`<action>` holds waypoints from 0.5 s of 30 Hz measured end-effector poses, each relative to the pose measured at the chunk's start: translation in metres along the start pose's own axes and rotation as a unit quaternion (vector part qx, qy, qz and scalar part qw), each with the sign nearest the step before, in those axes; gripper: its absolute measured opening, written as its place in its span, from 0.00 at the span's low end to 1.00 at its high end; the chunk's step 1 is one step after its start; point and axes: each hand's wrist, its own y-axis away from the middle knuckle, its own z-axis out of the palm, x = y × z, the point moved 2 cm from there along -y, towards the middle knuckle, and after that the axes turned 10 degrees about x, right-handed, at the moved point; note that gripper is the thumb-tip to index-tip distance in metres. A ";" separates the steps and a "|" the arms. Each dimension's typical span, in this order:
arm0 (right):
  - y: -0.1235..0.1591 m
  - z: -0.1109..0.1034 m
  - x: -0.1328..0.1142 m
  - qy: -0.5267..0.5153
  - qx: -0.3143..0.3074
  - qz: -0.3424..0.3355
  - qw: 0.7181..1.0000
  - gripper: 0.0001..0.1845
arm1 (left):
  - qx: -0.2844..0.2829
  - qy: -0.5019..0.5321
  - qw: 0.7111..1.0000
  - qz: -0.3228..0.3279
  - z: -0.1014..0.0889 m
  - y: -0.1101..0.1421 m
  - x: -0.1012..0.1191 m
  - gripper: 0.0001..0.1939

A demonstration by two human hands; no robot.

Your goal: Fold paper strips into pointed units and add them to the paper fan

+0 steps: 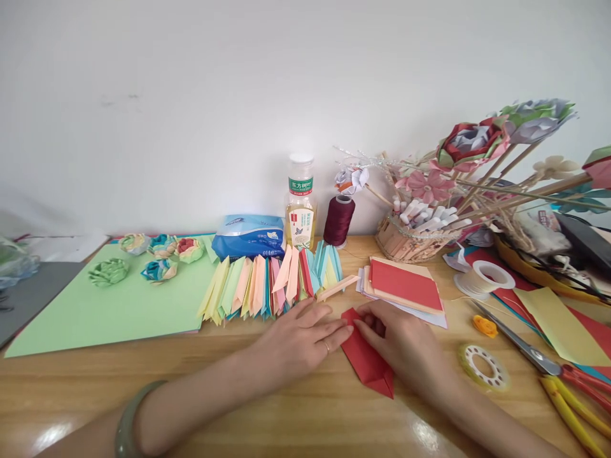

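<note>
A folded piece of red paper (366, 356) lies on the wooden table between my hands, its near end creased to a point. My right hand (401, 334) has thumb and bent fingers closed on its upper right edge. From the other side, my left hand (303, 337) reaches over with fingers stretched out, the tips touching the paper's left edge. Just beyond my left hand stands a row of folded paper strips (258, 286) in many colours. A stack of rectangular paper (405, 286), red on top, lies beyond my right hand.
Green sheets (114, 312) bear several paper flowers (159, 270) at left. A tissue pack (249, 235), bottle (300, 210) and thread cone (339, 221) stand behind. At right are a flower basket (405, 245), tape roll (484, 367), scissors (534, 356) and yellow-handled tool (570, 413).
</note>
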 end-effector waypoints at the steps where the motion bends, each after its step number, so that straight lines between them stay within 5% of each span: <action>1: 0.001 0.000 0.001 0.000 0.005 -0.014 1.000 0.10 | 0.005 -0.002 1.000 0.001 0.000 0.000 0.000 0.17; 9: 0.003 0.002 0.008 0.004 0.060 -0.173 0.983 0.11 | -0.006 -0.005 1.000 0.005 0.005 0.004 -0.003 0.16; 15: 0.003 -0.002 0.006 0.052 0.064 -0.325 0.942 0.15 | -0.019 -0.007 1.000 -0.002 0.004 0.003 -0.004 0.16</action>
